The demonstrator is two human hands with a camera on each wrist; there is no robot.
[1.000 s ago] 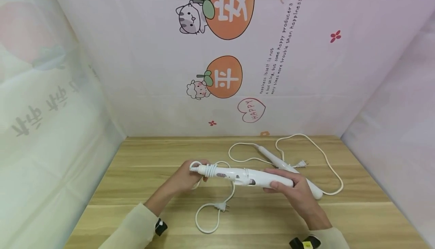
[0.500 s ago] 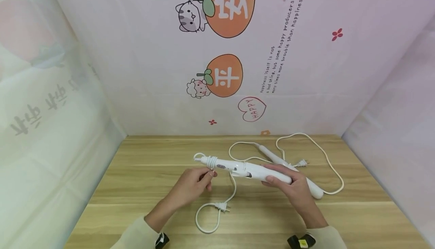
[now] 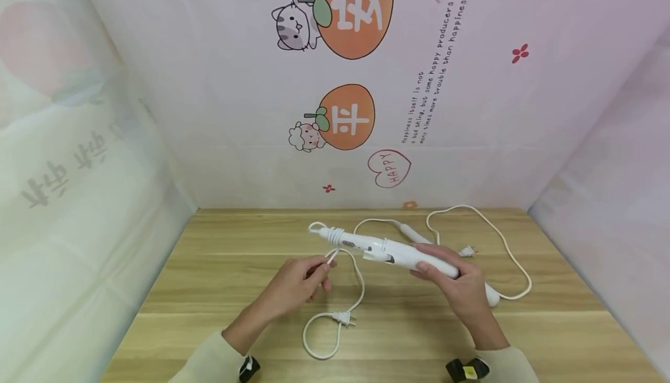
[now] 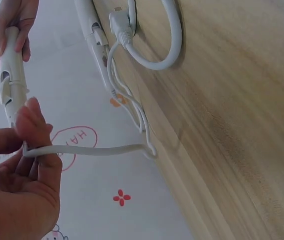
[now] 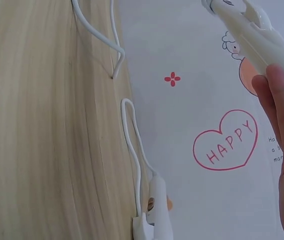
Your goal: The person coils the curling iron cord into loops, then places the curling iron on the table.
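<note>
A white curling iron [image 3: 403, 253] is held tilted above the table, its cord end up and to the left. My right hand [image 3: 460, 281] grips its thick barrel end, fingers on top and thumb along the near side. Several turns of white cord [image 3: 336, 236] are wound round the narrow handle end. My left hand [image 3: 300, 278] pinches the cord just below those turns; in the left wrist view the cord [image 4: 91, 150] runs out from between thumb and fingers. The cord's free part drops to the table, where its plug [image 3: 342, 317] lies beside a loop.
A second white curling iron [image 3: 413, 233] lies on the wooden table [image 3: 235, 232] behind my right hand, which partly hides it. Its cord curves round the right, with the plug [image 3: 467, 251] nearby. Printed white cloth [image 3: 235, 139] walls the back and sides.
The curling iron's cord end has risen and shifted slightly right. My left hand came from behind the handle end to below it, and now draws a stretch of cord down from the turns.
</note>
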